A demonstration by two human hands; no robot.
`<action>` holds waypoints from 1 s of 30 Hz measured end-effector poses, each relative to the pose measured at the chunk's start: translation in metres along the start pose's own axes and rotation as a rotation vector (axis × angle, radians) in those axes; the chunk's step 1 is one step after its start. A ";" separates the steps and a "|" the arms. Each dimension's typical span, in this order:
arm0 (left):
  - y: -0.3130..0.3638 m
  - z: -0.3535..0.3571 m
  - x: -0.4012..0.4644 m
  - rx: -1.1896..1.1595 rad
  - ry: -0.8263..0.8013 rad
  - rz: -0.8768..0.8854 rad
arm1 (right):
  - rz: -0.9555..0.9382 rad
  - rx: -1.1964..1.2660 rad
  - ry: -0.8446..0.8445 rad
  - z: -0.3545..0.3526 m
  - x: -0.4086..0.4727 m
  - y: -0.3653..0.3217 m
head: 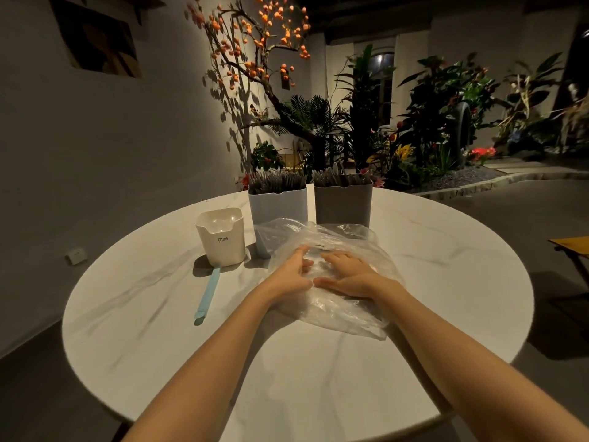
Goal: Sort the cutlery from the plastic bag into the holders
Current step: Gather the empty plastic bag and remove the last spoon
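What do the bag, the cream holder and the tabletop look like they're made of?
Bag: thin clear plastic film, crinkled and glossy, both hands show through it. Cream holder: probably moulded plastic, smooth with a soft sheen and printed lettering. Tabletop: white with grey veins, like marble or a marble-look slab; which one is unclear.

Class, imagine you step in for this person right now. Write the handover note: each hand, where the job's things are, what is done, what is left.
Left hand: on the plastic bag, fingers lightly curled at its left side; grip unclear.
Right hand: lies flat on the bag.
Bag: mid-table, in front of the holders; contents unclear.
Holders: white holder empty; blue holder and grey holder both packed with dark cutlery.
Blue utensil: lies loose on the table before the white holder.
Left: empty the bag, sort what it holds, house the blue utensil.
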State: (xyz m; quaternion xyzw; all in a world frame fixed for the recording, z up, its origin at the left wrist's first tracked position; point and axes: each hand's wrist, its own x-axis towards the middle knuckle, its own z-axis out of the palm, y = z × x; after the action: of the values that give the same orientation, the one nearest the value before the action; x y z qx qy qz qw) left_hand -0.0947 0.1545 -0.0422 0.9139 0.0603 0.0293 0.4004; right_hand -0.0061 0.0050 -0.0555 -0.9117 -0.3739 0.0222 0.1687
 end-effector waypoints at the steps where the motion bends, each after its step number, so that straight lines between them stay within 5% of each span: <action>1: -0.002 0.001 0.001 -0.002 0.008 0.005 | -0.008 -0.011 0.025 0.001 0.002 -0.001; 13: -0.012 -0.008 -0.006 -0.022 0.104 0.069 | 0.027 0.002 0.051 0.000 -0.002 -0.010; 23: -0.015 -0.006 -0.011 0.035 0.145 0.003 | 0.146 0.565 0.010 -0.012 -0.023 -0.010; 30: -0.014 -0.008 -0.013 0.111 0.161 -0.041 | 0.026 0.730 -0.128 -0.032 -0.038 -0.022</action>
State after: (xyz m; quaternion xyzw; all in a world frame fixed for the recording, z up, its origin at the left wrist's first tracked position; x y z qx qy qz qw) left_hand -0.1098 0.1678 -0.0469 0.9280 0.1123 0.0911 0.3434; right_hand -0.0425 -0.0159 -0.0212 -0.7930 -0.3395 0.2134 0.4585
